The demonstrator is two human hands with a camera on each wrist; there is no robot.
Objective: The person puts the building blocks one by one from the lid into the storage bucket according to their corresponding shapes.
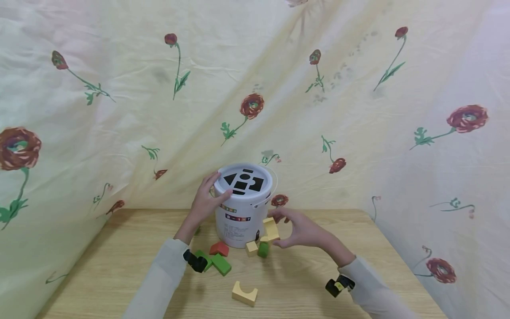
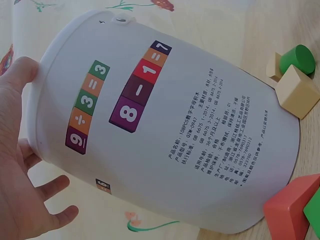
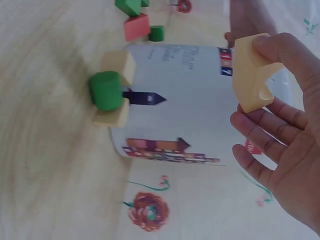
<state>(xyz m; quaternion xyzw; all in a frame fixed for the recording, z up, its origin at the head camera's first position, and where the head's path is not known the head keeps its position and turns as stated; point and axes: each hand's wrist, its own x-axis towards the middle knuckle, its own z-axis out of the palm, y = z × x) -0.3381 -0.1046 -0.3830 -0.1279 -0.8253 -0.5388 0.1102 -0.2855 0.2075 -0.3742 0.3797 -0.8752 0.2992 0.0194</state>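
A white bucket (image 1: 241,217) stands upright, its lid (image 1: 260,172) cut with shaped holes. My left hand (image 1: 206,202) holds the lid's left edge, thumb along the near rim and fingers round the far side; the lower fingers are spread off the wall in the left wrist view. To the right of the bucket, my right hand (image 1: 304,228) pinches a cream arch block (image 3: 246,75) between thumb and fingers, its half-round notch facing the palm. Below that block, at the bucket's foot, are a green cylinder (image 3: 106,90) and a cream block (image 2: 296,92).
Left of the bucket's foot lie a red block (image 1: 219,249) and green blocks (image 1: 221,264). Another cream arch block (image 1: 245,293) lies on the wooden table (image 1: 318,283) nearer me. A flowered cloth (image 1: 279,66) hangs behind and at both sides.
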